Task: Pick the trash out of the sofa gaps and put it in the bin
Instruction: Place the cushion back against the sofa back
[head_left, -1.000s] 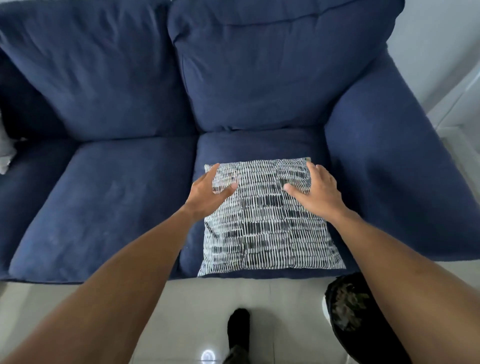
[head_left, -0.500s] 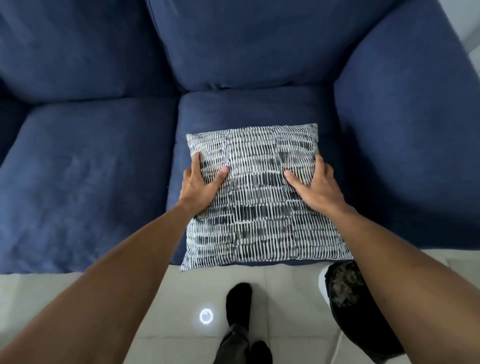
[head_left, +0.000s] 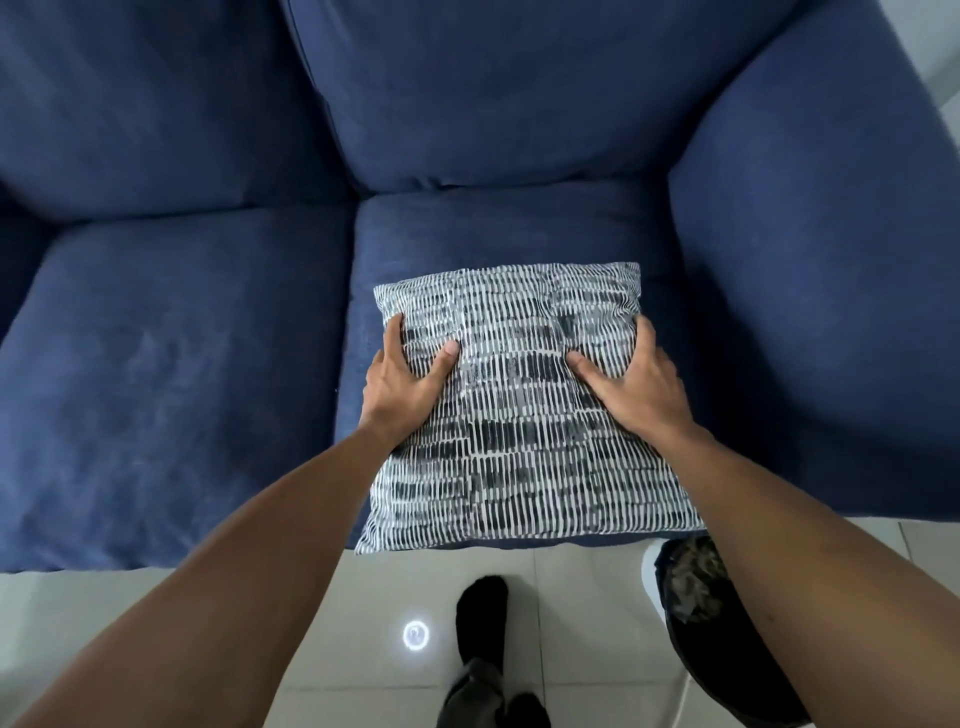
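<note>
A black-and-white patterned throw pillow (head_left: 524, 415) lies flat on the right seat cushion of a navy blue sofa (head_left: 171, 364). My left hand (head_left: 402, 387) grips its left edge, thumb pressed on top and fingers wrapped around the side. My right hand (head_left: 631, 387) holds the right edge the same way. The bin (head_left: 691, 592), lined with a black bag and holding crumpled scraps, stands on the floor at the sofa's front right, partly hidden behind my right forearm. No trash shows in the sofa gaps.
The sofa's right armrest (head_left: 831, 260) rises beside the pillow, and back cushions (head_left: 493, 93) stand behind. Pale floor tiles (head_left: 571, 597) run along the sofa front. My foot in a black sock (head_left: 480, 618) is on the tiles below the pillow.
Both hands slid from resting on top of the pillow to gripping its left and right edges. The view moved closer and tilted further down.
</note>
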